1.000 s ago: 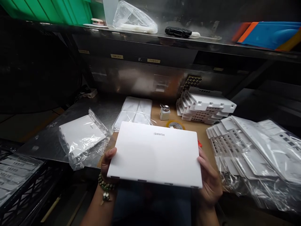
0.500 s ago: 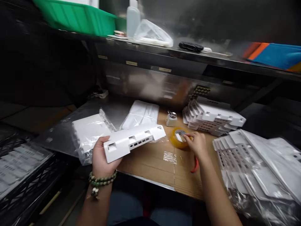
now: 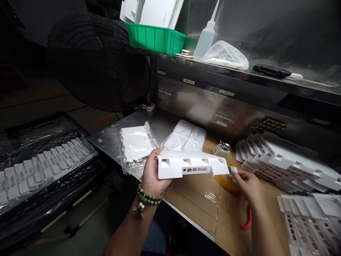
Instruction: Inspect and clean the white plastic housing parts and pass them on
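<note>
My left hand [image 3: 151, 175] is closed around the left end of a white plastic router housing [image 3: 191, 161], whose row of port openings faces me. At the housing's right end, my right hand [image 3: 250, 186] pinches a small folded white piece [image 3: 233, 170], perhaps cloth or paper. That piece is close to the housing's edge; whether they touch I cannot tell. Beneath and behind the right fingers lies a roll of yellow tape [image 3: 225, 183], partly hidden. A small white pump bottle [image 3: 221, 149] with a metal top stands behind the housing. A red curved handle [image 3: 247, 218] shows beside my right wrist.
Stacked white housings [image 3: 290, 160] stand at the back right, more [image 3: 309, 220] at the near right. A bagged housing [image 3: 135, 142] and white plastic bags [image 3: 186, 135] lie behind my left hand. A black crate [image 3: 90, 156] holds housings at left. A metal shelf [image 3: 239, 73] overhangs.
My view has swung left, bringing the fan and crate into sight. My right hand has lifted the small white piece from the tape roll to the housing's right end. The left hand keeps its hold.
</note>
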`<state>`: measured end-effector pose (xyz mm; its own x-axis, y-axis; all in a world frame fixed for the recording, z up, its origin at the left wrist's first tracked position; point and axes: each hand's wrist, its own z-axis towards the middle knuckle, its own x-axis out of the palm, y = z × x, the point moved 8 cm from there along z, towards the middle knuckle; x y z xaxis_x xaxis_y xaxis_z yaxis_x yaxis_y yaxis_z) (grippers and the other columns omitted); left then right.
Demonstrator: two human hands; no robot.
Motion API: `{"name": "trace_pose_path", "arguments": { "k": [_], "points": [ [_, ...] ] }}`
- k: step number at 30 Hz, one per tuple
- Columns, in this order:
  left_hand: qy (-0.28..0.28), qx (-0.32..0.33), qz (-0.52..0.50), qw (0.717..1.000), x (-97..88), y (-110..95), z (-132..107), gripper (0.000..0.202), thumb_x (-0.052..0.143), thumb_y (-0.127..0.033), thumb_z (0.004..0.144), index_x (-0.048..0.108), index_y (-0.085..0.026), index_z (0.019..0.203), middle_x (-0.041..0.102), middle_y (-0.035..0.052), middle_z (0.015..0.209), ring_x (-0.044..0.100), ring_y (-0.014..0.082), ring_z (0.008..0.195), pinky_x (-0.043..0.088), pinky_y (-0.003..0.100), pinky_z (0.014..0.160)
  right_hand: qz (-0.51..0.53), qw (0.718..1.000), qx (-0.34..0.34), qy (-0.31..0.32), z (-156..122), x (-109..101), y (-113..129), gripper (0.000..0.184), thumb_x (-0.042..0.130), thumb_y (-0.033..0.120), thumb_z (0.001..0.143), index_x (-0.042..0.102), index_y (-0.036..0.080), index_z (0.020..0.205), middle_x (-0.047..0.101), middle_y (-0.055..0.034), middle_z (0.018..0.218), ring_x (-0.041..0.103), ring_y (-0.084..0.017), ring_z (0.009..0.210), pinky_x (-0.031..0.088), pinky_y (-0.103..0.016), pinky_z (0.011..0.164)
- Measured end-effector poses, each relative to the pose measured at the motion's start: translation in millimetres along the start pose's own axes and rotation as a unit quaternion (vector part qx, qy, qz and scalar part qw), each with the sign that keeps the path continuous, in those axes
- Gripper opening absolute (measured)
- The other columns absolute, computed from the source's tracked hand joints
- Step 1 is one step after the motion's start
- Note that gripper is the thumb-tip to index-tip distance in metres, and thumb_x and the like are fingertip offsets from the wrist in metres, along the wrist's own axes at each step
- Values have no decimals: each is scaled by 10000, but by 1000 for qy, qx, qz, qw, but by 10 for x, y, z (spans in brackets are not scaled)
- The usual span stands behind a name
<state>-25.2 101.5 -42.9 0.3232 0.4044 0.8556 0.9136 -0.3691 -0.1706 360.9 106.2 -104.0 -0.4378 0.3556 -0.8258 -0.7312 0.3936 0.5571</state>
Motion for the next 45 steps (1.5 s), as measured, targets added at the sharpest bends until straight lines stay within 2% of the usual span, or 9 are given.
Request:
{"name": "trace_pose_path", "arguments": {
  "k": [6,9,15,22,25,30,33,37,45],
  "points": [
    [-13,-10,-15,1000,17,93,-47,249,493,-250,968,681,-104,893,759,87,724,776,300,792,624,506,894,259,962,-28,-79,-785,-349,362,552,553,639,901,616,201,1231,697,-71,994,643,-209,841,522,-347,779],
    [-17,-9,-1,1000,43,165,-90,278,476,-251,968,696,-96,898,770,111,738,772,289,734,648,475,814,423,906,-24,1,-1311,-234,753,383,623,561,919,652,227,1105,607,-14,804,553,-176,749,468,-309,701],
    [-40,14,31,999,29,212,-159,324,423,-237,1002,696,-108,885,789,110,754,769,265,661,667,452,748,654,726,-45,207,-1924,47,1421,256,500,458,1021,643,251,1073,515,-11,831,490,-149,740,421,-299,676],
    [-42,34,50,997,18,206,-144,305,416,-236,1012,680,-125,905,792,105,770,773,271,666,673,479,747,696,669,-30,259,-1976,80,1443,279,469,435,1041,649,234,1114,554,-22,852,472,-128,730,395,-280,681],
    [-49,42,60,996,14,178,-129,289,417,-234,1011,670,-132,912,775,87,724,749,243,588,676,459,726,671,701,-20,241,-1862,79,1343,270,488,455,1025,636,230,1048,546,-13,844,463,-120,703,402,-266,642],
    [-67,86,62,992,-47,-4,-135,275,406,-213,1014,664,-135,959,782,80,761,756,224,615,679,397,690,409,912,-25,28,-987,-99,801,456,543,624,905,559,219,1114,642,-60,1005,591,-179,812,510,-343,755],
    [-69,129,41,988,-75,-141,-196,245,430,-203,1000,664,-162,943,784,55,760,769,225,655,679,388,695,311,949,-2,-51,-278,-145,549,626,585,656,831,532,192,1248,659,-89,1060,609,-228,884,503,-397,833],
    [-62,164,22,984,-56,-240,-286,259,420,-191,1002,678,-171,1001,786,32,760,773,219,663,676,374,683,169,984,-32,-43,447,-67,624,657,789,553,730,635,224,1277,707,-97,1148,628,-307,1078,443,-453,1004],
    [-81,167,22,982,-103,-330,-258,307,446,-214,989,684,-130,1162,793,60,765,777,255,650,672,405,596,14,999,-24,16,844,248,751,362,680,433,950,660,184,1211,691,-74,1181,663,-230,1080,526,-485,993]
  ]
}}
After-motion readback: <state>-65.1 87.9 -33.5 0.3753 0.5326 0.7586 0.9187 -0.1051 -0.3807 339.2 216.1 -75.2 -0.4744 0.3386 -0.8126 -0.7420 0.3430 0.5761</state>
